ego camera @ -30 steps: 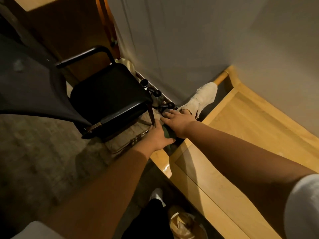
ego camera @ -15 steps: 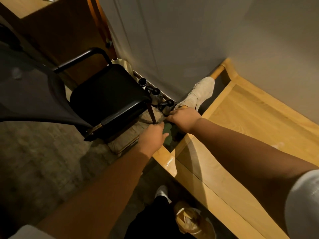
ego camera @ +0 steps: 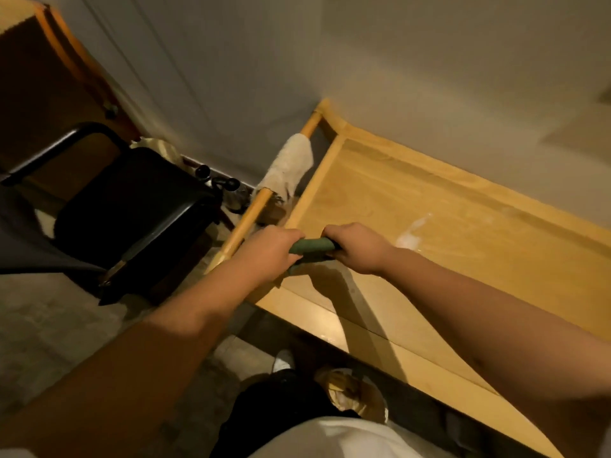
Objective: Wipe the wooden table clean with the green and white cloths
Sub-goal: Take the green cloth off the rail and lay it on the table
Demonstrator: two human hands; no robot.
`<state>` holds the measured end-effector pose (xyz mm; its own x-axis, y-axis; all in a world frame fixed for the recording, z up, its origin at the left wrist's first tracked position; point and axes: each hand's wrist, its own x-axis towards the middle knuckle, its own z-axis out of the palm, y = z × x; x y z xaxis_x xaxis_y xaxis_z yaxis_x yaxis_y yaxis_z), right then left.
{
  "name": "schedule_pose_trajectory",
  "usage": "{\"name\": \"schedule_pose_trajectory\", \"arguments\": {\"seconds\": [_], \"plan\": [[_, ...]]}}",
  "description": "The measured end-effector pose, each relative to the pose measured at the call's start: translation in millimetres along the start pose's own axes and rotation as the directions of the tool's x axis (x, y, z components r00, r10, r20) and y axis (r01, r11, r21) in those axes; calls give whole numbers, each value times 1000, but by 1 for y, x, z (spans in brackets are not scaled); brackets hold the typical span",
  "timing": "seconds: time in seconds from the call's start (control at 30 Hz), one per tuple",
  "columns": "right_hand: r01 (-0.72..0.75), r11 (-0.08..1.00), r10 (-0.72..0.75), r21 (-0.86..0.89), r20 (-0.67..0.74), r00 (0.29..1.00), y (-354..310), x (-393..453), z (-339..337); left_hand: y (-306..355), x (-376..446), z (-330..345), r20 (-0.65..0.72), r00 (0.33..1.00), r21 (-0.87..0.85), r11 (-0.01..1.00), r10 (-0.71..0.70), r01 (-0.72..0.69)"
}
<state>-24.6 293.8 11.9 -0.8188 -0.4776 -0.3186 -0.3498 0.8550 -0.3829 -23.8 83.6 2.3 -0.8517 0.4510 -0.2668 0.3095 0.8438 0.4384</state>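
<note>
We hold the green cloth (ego camera: 310, 245) rolled tight between our left hand (ego camera: 271, 251) and right hand (ego camera: 358, 247), both grips curled round its ends, just above the near corner of the desk (ego camera: 463, 226). The white cloth (ego camera: 291, 166) hangs on the wooden rail (ego camera: 246, 219) beside it. Left rolled, the cloth could smear the pale wet patch (ego camera: 411, 231) and miss the desk's edges

Worktop (ego camera: 446, 233): pale wood with a raised border, set into the corner against the wall in front of you.
Rail (ego camera: 251, 211): a round wooden bar along the worktop's left end, apart from the border.
On the rail: your white cloth (ego camera: 291, 165) hangs draped over it.
On the worktop: a whitish smear (ego camera: 411, 231) near the middle.
</note>
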Motion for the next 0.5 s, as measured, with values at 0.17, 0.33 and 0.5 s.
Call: {"name": "schedule_pose_trajectory", "arguments": {"seconds": [0.17, 0.33, 0.5], "plan": [[-164, 982, 171, 98, -74, 982, 48, -101, 14, 84, 12, 33, 113, 979, 22, 985, 169, -172], [-326, 934, 342, 148, -100, 934, 91, -196, 36, 168, 20, 76, 228, 918, 25, 940, 326, -340], [-458, 866, 480, 200, -72, 874, 127, -278, 69, 240, 23, 129, 337, 852, 145, 873, 399, -466]]}}
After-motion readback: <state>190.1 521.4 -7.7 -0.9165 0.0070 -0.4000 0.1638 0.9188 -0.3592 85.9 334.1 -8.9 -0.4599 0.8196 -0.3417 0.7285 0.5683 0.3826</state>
